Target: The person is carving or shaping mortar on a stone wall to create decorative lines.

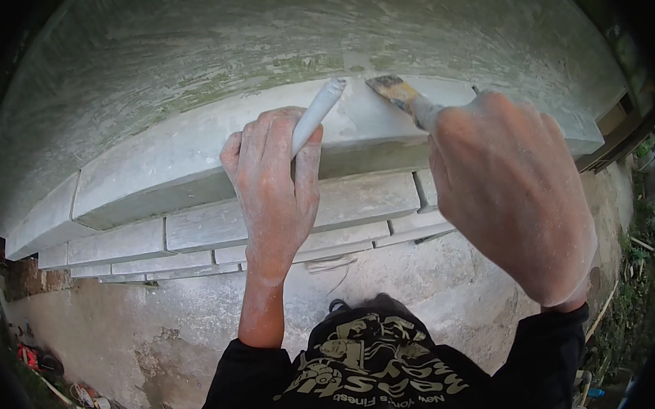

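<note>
My left hand (276, 179), dusted white, rests at the front edge of the pale top ledge (151, 145). Its fingers are closed around a whitish round rod (319, 112) that sticks up past the thumb side; what the rod belongs to is hidden. My right hand (512, 189) is closed in a fist around the handle of a flat hand tool (396, 94). That tool has a flared, dark and yellowish-brown end touching or very near the ledge, beside the wall. Whether the end is a blade or bristles, I cannot tell.
A greenish-grey plastered wall (301, 30) rises behind the ledge. Below it, stepped courses of pale blocks (115, 248) run across, with gaps between them. The stained concrete floor (208, 313) lies beneath. Plants (634, 276) grow at the right, and a red object (27, 355) sits at lower left.
</note>
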`<state>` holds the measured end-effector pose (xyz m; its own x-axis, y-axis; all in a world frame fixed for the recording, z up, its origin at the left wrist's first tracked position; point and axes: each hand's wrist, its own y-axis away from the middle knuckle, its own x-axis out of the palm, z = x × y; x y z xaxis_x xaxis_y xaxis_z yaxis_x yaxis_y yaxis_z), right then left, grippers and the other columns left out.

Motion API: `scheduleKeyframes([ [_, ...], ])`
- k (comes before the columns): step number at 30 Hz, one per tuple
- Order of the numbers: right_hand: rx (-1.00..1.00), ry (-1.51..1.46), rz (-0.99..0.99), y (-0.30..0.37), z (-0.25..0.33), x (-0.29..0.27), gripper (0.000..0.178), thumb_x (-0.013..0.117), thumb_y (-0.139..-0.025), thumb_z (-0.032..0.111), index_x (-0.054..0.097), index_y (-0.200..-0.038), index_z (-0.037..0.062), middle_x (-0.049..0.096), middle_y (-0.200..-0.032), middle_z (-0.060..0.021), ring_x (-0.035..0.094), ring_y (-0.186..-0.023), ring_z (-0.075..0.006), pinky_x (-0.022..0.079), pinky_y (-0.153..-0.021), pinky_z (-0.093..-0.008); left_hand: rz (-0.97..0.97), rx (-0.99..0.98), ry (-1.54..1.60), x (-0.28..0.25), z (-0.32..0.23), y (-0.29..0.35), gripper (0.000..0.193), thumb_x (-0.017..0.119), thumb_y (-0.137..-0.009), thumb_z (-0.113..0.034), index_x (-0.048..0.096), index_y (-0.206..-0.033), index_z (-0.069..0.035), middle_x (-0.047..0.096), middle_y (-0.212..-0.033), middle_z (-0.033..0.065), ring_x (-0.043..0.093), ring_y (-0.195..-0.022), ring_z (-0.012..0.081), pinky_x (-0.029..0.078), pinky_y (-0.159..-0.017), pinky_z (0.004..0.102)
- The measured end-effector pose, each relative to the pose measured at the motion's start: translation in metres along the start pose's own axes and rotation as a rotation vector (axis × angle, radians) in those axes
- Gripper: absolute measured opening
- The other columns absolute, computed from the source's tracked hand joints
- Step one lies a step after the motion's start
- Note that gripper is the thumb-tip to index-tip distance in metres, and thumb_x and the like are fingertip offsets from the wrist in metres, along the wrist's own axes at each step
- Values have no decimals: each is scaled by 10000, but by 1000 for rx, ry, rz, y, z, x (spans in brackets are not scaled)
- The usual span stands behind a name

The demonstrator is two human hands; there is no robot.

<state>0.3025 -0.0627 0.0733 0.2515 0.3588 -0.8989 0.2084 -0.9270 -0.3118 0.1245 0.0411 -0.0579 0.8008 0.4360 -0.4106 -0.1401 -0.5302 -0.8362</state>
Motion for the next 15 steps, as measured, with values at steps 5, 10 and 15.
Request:
scheduleKeyframes([
  [5, 91, 23, 67, 16, 9, -6, 303, 577, -974, 97, 718, -1240, 69, 437, -536, -59, 416, -486, -169, 351, -503, -382, -20, 3, 19, -2, 1, 2, 120, 649, -967, -160, 651, -1045, -69, 663, -1007, 52, 577, -928, 210, 321, -922, 373],
  [10, -2, 69, -42, 7, 18, -2, 303, 587, -962, 79, 723, -1232, 63, 452, -532, -79, 406, -462, -190, 348, -476, -384, -6, 7, 4, -2, 0, 0, 108, 643, -972, -165, 650, -1027, -73, 664, -1003, 50, 574, -909, 208, 322, -920, 379],
  [15, 27, 13, 32, 6, 27, -12, 303, 600, -945, 71, 730, -1217, 53, 437, -527, -95, 377, -436, -203, 358, -465, -379, -52, 22, 27, 1, 1, 0, 103, 642, -972, -170, 651, -1012, -76, 653, -961, 36, 558, -868, 204, 317, -895, 372],
])
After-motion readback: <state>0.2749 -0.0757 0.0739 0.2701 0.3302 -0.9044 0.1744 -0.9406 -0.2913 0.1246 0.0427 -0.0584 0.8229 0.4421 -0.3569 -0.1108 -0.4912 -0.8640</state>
